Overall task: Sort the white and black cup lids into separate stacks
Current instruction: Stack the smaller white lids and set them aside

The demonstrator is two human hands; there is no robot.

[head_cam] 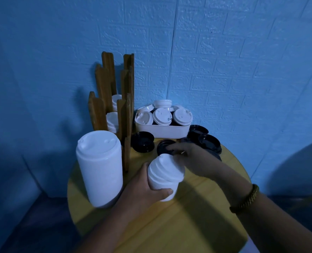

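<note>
My left hand (147, 189) grips a short, uneven stack of white lids (164, 175) above the middle of the round wooden table (197, 216). My right hand (189, 157) lies over the top of that stack, its fingers reaching past it toward a black lid (163, 146); whether it holds anything is hidden. A tall stack of white lids (100, 167) stands at the left. More black lids lie at the left (143, 144) and at the right (209, 143). A white tray (162, 131) at the back holds several white lids (162, 115).
A wooden slotted rack (113, 99) at the back left holds more white lids (113, 121). A blue brick-pattern wall rises right behind the table. A grey rounded object (301, 172) sits off the table's right edge.
</note>
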